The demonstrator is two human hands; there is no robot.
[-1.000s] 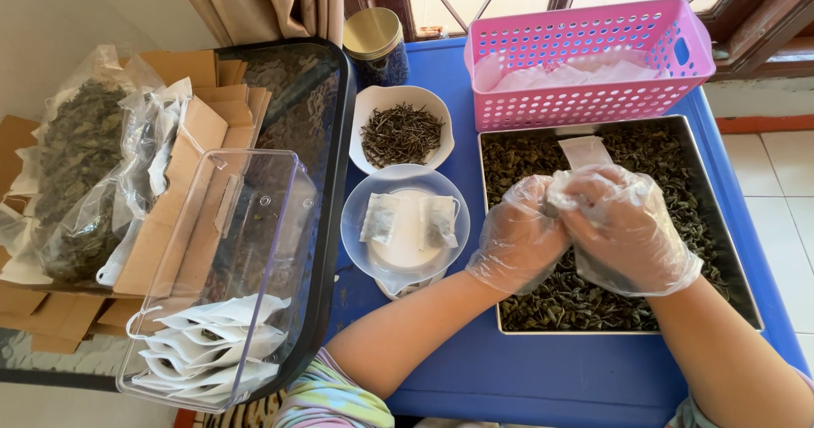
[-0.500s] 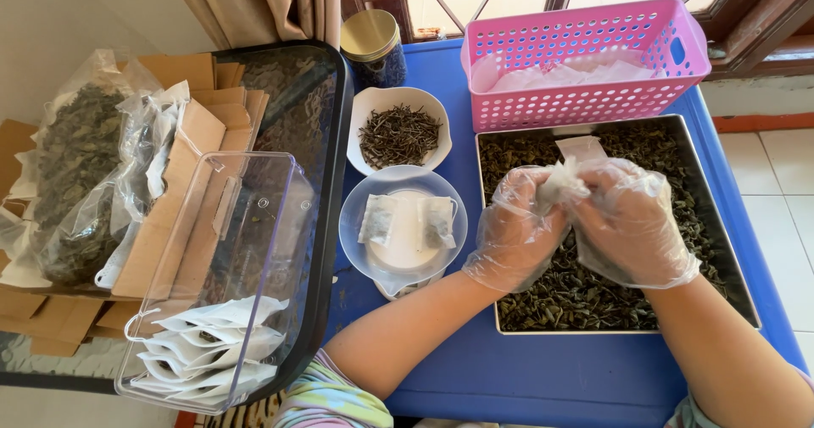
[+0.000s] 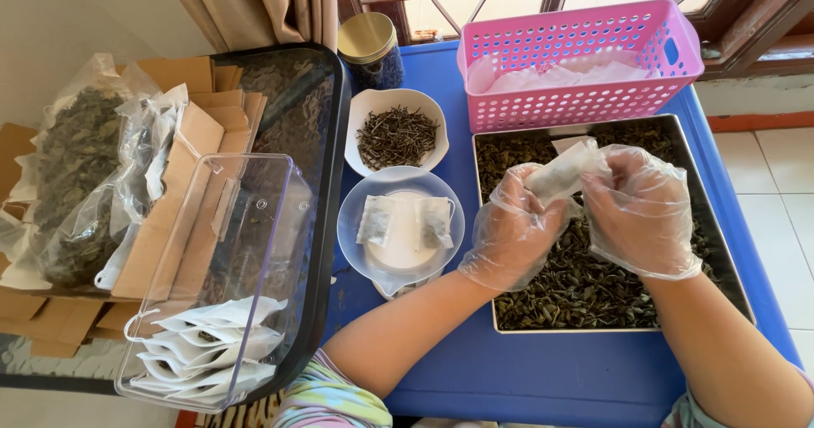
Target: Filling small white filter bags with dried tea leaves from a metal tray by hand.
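White paper sachet (image 3: 564, 172), being pinched shut-fingered between gloved left hand (image 3: 513, 229) and right hand (image 3: 643, 210), hovering above leaf tray (image 3: 729, 267); advisable keeping mouth upward, grip gentle.

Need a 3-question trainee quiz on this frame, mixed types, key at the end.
1. True or false: the small white pouch is held by both gloved hands, the left hand and the right hand.
2. How many filled pouches lie in the clear round dish?
3. What sits directly behind the metal tray of dried leaves: A) pink basket, B) white bowl, C) gold-lidded jar?

Key: 1 true; 2 two; 3 A.
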